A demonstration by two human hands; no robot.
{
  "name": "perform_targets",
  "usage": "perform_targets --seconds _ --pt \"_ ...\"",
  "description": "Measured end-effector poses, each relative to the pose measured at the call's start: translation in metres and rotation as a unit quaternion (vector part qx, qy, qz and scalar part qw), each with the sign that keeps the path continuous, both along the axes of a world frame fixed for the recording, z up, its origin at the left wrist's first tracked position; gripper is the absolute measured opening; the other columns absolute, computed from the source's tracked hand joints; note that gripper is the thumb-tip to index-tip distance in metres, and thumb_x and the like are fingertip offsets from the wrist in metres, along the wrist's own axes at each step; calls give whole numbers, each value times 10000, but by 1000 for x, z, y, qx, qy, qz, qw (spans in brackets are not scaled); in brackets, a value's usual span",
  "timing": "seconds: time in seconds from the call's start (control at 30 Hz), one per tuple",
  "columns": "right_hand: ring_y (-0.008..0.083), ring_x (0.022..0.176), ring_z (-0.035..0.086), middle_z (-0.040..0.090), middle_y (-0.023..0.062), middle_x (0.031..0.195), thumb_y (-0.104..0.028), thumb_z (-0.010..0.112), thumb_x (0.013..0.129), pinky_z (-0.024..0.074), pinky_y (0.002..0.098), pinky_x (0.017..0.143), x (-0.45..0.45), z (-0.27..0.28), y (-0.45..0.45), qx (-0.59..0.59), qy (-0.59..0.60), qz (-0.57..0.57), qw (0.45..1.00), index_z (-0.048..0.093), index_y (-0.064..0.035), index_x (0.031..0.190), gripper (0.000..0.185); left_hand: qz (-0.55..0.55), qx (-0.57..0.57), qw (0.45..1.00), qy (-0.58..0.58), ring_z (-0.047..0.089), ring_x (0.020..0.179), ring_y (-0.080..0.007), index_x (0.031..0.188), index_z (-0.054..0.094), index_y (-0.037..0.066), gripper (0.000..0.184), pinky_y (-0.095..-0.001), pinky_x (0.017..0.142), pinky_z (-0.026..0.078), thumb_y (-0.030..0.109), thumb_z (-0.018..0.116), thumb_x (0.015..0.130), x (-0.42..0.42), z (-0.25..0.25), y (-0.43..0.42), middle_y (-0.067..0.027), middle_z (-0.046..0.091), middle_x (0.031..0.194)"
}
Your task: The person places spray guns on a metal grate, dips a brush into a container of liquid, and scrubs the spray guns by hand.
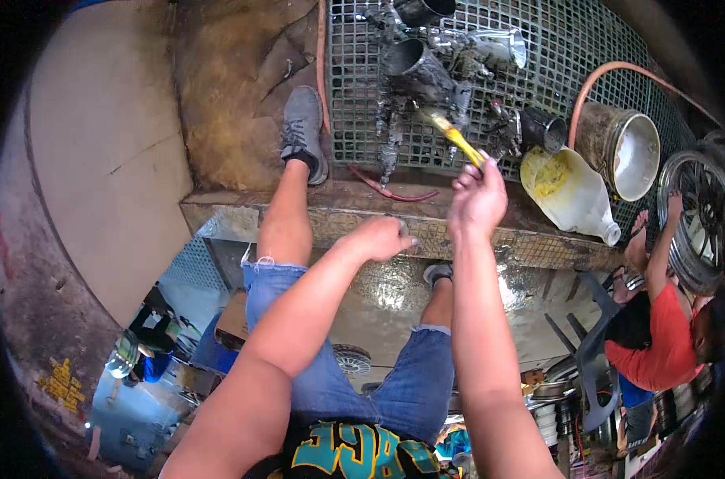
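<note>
Yellow-handled brush (459, 142), one: gripped near its handle end in the person's right hand (481, 201); long axis slanting forward and leftward, bristles toward the greasy metal assembly (426, 80) on the grating (353, 128). Contact not discernible from where I stand. Assembly ahead of both hands, right nearer. Left hand (382, 239): farther back, fingers curled, nothing visible within; how tightly closed, I cannot tell.

The brush (461, 144) had a blurred tip (433, 118), and its handle end was hidden in the right hand (480, 199).
</note>
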State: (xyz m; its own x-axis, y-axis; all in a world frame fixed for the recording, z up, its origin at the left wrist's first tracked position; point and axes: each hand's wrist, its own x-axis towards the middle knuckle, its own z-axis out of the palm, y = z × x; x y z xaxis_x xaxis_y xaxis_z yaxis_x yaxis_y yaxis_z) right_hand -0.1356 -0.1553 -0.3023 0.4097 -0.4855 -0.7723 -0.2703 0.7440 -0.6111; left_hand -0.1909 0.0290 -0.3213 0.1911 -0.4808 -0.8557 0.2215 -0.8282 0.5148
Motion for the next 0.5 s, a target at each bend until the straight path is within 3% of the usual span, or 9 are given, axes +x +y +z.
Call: perform_targets --seconds 0.07,0.13,0.23,0.37,0.5 --pt "104 596 525 590 38 755 -235 542 1041 437 248 524 19 -11 24 17 10 13 1000 629 -17 1137 253 10 13 1000 -3 674 992 -399 1030 735 43 415 -483 881 519 427 628 914 0 -4 5 -231 709 1018" --pt "110 599 554 601 45 763 -247 541 1048 476 257 529 35 -22 43 6 21 8 1000 621 -16 1138 261 -77 35 996 19 669 1003 -409 1050 728 25 448 -490 902 517 436 619 908 9 7 1 -250 700 1033" --pt "110 594 567 610 52 772 -245 555 1043 491 251 522 35 -31 50 -59 49 70 995 617 -7 1140 264 -46 -15 998 41 663 1024 -414 1066 722 14 469 -495 922 514 440 614 902 16 12 -2 -263 691 1063" --pt "98 595 523 601 36 773 -235 527 1048 447 250 528 24 -26 41 -109 99 69 987 618 -16 1112 246 -31 -15 998 45 657 1041 -418 1061 715 4 466 -495 925 512 429 614 899 25 20 2 -266 685 1084" --pt "111 659 583 620 40 821 -248 533 1052 500 250 579 35 -33 42 -92 59 42 993 613 -13 1133 261 5 -6 1000 28 654 1053 -420 1072 708 5 482 -502 935 509 447 612 905 18 10 11 -264 684 1101"
